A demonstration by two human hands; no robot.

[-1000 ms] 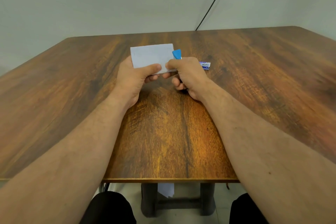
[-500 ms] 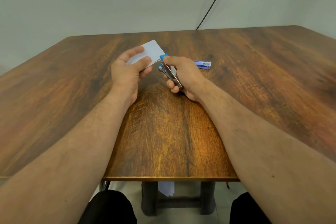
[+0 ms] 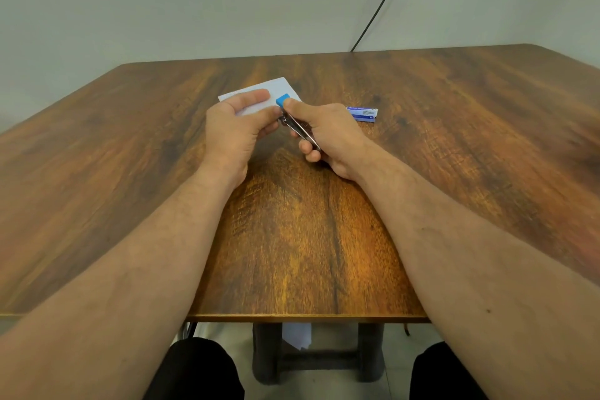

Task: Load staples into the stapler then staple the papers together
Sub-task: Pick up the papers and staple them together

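Left hand (image 3: 232, 130) pinching white papers (image 3: 263, 95) between thumb and fingers, right hand (image 3: 328, 131) curled around blue-tipped stapler (image 3: 293, 118) at the papers' near corner, staple box (image 3: 363, 114) just beside

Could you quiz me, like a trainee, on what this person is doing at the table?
1. True or false: the right hand holds the stapler.
2. Which hand holds the papers?
3. The small blue box lies: A) on the papers, B) on the table right of the hands, C) on the floor.

Key: 1 true; 2 the left hand; 3 B.
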